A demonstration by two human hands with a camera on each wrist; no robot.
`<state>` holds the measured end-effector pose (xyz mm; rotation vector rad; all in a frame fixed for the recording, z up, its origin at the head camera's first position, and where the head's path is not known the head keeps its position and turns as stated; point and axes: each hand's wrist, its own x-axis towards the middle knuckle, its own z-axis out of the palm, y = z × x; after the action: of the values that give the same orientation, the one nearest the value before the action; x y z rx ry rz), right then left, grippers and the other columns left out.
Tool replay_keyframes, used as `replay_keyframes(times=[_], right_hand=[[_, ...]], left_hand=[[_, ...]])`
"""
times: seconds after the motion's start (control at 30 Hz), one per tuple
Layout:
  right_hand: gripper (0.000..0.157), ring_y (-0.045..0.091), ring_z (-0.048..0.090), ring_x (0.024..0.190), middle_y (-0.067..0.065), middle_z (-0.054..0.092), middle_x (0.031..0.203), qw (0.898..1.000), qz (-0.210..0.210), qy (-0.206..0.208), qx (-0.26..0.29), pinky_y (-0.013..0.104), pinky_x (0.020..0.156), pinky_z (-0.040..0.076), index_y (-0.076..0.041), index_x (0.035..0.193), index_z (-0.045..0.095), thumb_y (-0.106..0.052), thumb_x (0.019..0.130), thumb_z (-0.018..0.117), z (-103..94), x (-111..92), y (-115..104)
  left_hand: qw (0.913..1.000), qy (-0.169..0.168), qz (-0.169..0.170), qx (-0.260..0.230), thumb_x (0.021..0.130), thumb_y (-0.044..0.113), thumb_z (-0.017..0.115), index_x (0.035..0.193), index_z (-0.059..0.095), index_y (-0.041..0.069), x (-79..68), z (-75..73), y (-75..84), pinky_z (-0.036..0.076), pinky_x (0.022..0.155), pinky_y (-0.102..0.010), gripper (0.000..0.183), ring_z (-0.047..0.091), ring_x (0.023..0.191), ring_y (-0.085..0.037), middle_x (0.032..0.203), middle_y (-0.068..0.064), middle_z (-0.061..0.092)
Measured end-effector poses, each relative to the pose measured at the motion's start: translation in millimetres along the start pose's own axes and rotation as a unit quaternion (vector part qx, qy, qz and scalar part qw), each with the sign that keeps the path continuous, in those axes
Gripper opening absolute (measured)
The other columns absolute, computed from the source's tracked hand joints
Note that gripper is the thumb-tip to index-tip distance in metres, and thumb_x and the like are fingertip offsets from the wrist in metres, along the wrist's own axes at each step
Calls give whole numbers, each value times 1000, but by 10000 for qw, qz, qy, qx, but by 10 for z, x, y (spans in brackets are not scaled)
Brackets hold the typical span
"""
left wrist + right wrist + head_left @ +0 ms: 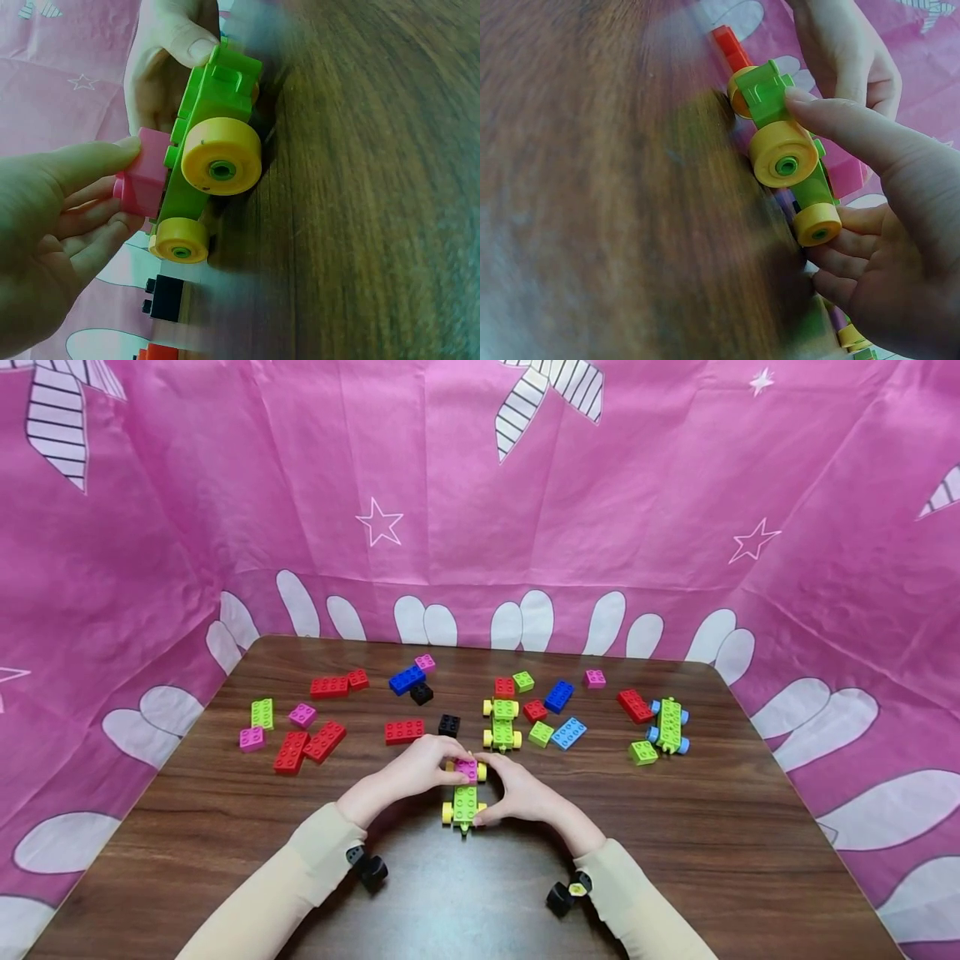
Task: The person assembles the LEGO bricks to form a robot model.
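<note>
Between both hands stands a lime-green wheeled toy car base [465,808] with yellow wheels [222,156]. My left hand [415,770] pinches a pink brick [148,172] between thumb and fingers, at the studs on the far part of the base. My right hand [527,792] grips the base from the right, its thumb on the near end and its fingers at the far wheel, as the right wrist view shows. Just beyond stands a second green car base [502,727] with yellow wheels.
A green car base with blue wheels [670,727] stands at the right, beside a red brick [635,706] and a green brick [642,752]. Several red, pink and green bricks lie on the left. Black bricks [448,725] and blue bricks [558,696] lie farther back on the wooden table [225,827].
</note>
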<state>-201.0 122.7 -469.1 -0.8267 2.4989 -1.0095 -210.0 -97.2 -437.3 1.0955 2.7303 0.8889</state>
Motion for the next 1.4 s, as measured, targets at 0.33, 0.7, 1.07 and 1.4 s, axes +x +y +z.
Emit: replay_keyframes(times=[0.33, 0.7, 1.07, 1.4], right_hand=[[97, 35, 36, 137, 19, 40, 147, 10000, 54, -27, 14, 54, 110, 32, 0, 145, 36, -35, 69, 86, 12, -7, -7], [98, 35, 36, 137, 19, 40, 147, 10000, 24, 4, 4, 54, 110, 32, 0, 145, 36, -34, 69, 86, 14, -4, 4], [97, 35, 37, 137, 18, 41, 147, 10000, -22, 27, 37, 54, 110, 33, -1, 145, 36, -35, 69, 86, 11, -2, 7], [97, 35, 36, 137, 18, 40, 148, 10000, 31, 2, 48, 54, 110, 32, -1, 145, 36, -36, 69, 85, 6, -11, 0]], left_hand=[[9997, -44, -29, -238, 86, 25, 73, 110, 73, 6, -19, 7, -24, 52, 84, -29, 31, 63, 94, -17, 104, -6, 71], [9996, -65, 10, -269, 85, 25, 73, 110, 73, 6, -18, 10, -43, 50, 80, -26, 31, 63, 91, -15, 103, -5, 71], [9991, -118, -76, -402, 84, 26, 75, 111, 73, 7, -10, -4, -58, 49, 77, -24, 33, 62, 88, -15, 102, -5, 71], [9993, -156, -120, -309, 82, 26, 77, 109, 73, 6, 21, -2, -47, 50, 75, -23, 34, 63, 87, -18, 102, -5, 71]])
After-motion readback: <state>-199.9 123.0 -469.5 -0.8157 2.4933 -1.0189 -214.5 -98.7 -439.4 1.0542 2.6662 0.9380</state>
